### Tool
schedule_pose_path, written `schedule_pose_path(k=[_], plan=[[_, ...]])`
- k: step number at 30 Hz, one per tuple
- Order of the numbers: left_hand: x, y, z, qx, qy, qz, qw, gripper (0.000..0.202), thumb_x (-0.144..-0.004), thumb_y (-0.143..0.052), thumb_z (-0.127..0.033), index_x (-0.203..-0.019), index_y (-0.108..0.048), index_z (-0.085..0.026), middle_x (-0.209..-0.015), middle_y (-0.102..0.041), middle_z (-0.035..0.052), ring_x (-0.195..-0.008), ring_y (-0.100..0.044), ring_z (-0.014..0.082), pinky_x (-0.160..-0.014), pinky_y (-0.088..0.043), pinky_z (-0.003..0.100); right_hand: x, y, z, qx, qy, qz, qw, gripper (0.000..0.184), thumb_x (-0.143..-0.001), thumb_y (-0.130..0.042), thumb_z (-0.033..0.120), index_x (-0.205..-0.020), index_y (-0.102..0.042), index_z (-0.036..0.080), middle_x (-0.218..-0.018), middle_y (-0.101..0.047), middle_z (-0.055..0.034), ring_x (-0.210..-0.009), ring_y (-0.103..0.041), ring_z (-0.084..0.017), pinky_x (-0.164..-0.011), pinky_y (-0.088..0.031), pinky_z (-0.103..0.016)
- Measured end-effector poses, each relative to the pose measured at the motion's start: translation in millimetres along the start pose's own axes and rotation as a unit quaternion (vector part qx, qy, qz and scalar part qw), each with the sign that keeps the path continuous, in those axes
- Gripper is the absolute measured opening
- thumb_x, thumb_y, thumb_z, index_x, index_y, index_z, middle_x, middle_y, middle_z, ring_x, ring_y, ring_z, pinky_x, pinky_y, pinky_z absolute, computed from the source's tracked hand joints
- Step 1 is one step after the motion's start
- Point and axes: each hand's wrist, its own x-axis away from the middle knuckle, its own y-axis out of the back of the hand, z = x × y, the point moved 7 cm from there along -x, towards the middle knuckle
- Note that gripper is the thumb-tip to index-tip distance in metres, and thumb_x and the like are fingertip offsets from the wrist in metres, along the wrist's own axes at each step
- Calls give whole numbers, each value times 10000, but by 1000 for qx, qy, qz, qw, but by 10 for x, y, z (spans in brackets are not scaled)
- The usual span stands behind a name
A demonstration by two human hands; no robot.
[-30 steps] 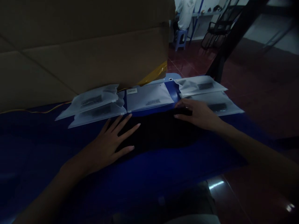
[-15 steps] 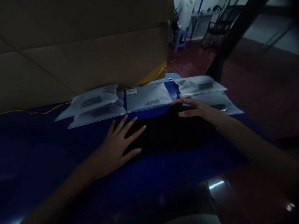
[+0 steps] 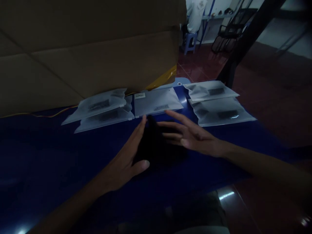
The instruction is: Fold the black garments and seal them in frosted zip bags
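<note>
A black piece of cloth (image 3: 158, 148) lies bunched on the blue tabletop (image 3: 102, 146), between my two hands; the dim light hides its folds and exact kind. My left hand (image 3: 129, 156) rests against its left edge, thumb apart from the fingers. From the right, my right hand (image 3: 192, 133) reaches over the cloth with its fingers stretched out and spread. Just beyond the fingertips lies a flat frosted zip bag (image 3: 156, 99) with a small label and printed text.
Two overlapping frosted bags (image 3: 99, 105) lie at the left, two more (image 3: 223, 112) at the right. A large cardboard box (image 3: 97, 61) stands behind, with a thin yellow wire (image 3: 51, 114) along its base. Farther back, a person (image 3: 195, 16) sits on a blue stool (image 3: 189, 42) near a black chair (image 3: 230, 32).
My right hand has moved left and toward me, drawing the right part of the cloth inward. The cloth is now shorter and bunched; my left hand has turned more on edge.
</note>
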Motion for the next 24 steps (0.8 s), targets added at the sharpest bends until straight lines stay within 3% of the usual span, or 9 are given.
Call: schedule_pose_path(k=[3,6,9,11,12,15,18,21,24], plan=[[-8,65,33,-43,1,-34,998,941,-1010,-475,-709,-1675,96,-368,-1780,-56,59,-1614,-187,372,-1255,-325,625,7,-146,-25,94,0,85,992,677,-1038,-597,243,-1631,-300,378,-1720,-307,-67,-1535,-405,-226,-1243,-379,-502],[-18,62,78,-115,-3,-20,993,703,-1075,-477,-493,-1677,-125,-402,-1782,-22,9,-1611,-205,360,-1241,-371,598,15,-117,23,266,70,47,960,488,-1035,-598,238,-1514,-526,293,-1589,-516,-84,-1419,-558,-211,-1144,-525,-426],[-25,-32,122,-190,-30,33,981,655,-1105,-388,-368,-1686,-85,-379,-1783,9,10,-1625,-142,355,-1261,-333,603,69,-60,123,474,190,-69,857,378,-1025,-594,197,-1400,-628,225,-1408,-670,-106,-1300,-649,-204,-1082,-578,-398],[-27,-110,146,-227,-51,65,970,674,-1116,-350,-350,-1689,6,-352,-1782,-9,23,-1634,-81,342,-1287,-266,612,99,-112,110,563,236,-86,788,403,-1027,-599,221,-1427,-598,169,-1419,-661,-141,-1395,-574,-238,-1169,-506,-452],[-28,-142,154,-239,-58,75,966,678,-1121,-338,-357,-1687,35,-343,-1782,-20,27,-1636,-64,330,-1297,-239,609,96,-146,72,591,237,-74,768,461,-1029,-609,265,-1468,-556,134,-1475,-618,-165,-1468,-497,-263,-1217,-448,-485],[-31,-188,163,-257,-64,79,961,695,-1128,-329,-398,-1682,84,-322,-1780,-7,42,-1639,-51,306,-1308,-219,589,49,-201,-94,643,168,-10,747,708,-1048,-571,432,-1604,-344,58,-1656,-399,-202,-1602,-246,-304,-1304,-269,-549],[-22,-176,185,-271,-48,68,959,733,-1122,-342,-436,-1677,117,-302,-1779,15,59,-1638,-34,310,-1308,-224,583,30,-171,-219,670,86,38,736,776,-1076,-478,494,-1664,-180,84,-1726,-252,-166,-1626,-145,-292,-1324,-163,-571],[-9,-150,227,-286,-30,61,956,759,-1115,-355,-467,-1676,125,-289,-1776,33,74,-1635,-32,330,-1301,-221,605,40,-86,-240,685,52,57,724,735,-1090,-441,456,-1678,-141,132,-1750,-185,-119,-1633,-93,-279,-1328,-109,-579],[-17,-116,252,-299,-27,52,953,775,-1106,-370,-513,-1680,98,-287,-1773,48,88,-1631,-36,364,-1281,-237,637,59,20,-206,691,41,65,719,693,-1070,-445,299,-1682,-143,176,-1760,-155,-82,-1634,-73,-281,-1321,-81,-609]])
